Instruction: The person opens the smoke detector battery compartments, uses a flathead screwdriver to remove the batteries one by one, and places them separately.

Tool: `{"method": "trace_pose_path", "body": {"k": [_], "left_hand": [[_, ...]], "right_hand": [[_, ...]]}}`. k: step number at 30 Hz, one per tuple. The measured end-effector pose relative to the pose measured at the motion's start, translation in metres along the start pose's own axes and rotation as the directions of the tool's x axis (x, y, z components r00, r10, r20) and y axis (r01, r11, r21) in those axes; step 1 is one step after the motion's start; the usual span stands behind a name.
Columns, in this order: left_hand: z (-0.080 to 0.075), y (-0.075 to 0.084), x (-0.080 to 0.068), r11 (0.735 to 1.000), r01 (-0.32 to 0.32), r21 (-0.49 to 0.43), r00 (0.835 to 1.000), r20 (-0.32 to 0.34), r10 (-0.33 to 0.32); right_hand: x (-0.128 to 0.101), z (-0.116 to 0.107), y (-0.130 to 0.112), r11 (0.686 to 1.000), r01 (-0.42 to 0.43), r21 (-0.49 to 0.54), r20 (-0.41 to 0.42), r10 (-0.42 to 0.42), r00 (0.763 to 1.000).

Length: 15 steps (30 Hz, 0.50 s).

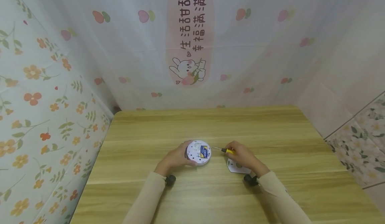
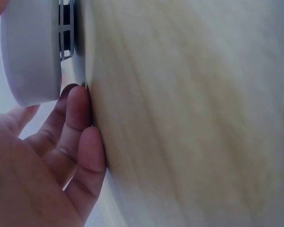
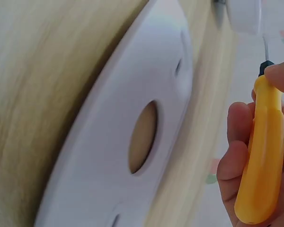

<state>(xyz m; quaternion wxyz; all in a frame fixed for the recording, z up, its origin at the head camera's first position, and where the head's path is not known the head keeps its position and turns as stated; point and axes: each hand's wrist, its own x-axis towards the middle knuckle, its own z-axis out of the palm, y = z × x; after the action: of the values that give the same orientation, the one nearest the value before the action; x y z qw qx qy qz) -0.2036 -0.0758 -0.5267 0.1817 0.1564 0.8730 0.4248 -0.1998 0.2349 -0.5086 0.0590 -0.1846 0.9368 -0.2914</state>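
A round white device (image 1: 199, 152) with a blue and yellow label lies on the wooden table (image 1: 270, 130). My left hand (image 1: 175, 158) grips its left side, fingers curled round the rim; in the left wrist view the device's white casing (image 2: 31, 52) sits above my fingers (image 2: 80, 118). My right hand (image 1: 243, 156) holds a small yellow-handled screwdriver (image 1: 226, 150), its thin metal tip pointing left toward the device without touching it. The yellow handle (image 3: 260, 156) fills my grip in the right wrist view. A flat white plate (image 3: 132, 137) with an oval hole lies under my right hand.
The white plate (image 1: 236, 168) shows partly below my right hand. Flowered wall coverings close in the table on the left, back and right. Bare wood stretches behind the device and toward the front edge.
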Motion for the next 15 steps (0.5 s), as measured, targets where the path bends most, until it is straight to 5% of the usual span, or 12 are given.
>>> {"method": "trace_pose_path", "body": {"k": [15], "left_hand": [[0.002,0.002,0.002,1.0,0.002,0.018,1.0,-0.006,-0.002]], "right_hand": [[-0.004,-0.004,-0.023,0.998,0.03,0.059,0.091,-0.035,0.995]]}}
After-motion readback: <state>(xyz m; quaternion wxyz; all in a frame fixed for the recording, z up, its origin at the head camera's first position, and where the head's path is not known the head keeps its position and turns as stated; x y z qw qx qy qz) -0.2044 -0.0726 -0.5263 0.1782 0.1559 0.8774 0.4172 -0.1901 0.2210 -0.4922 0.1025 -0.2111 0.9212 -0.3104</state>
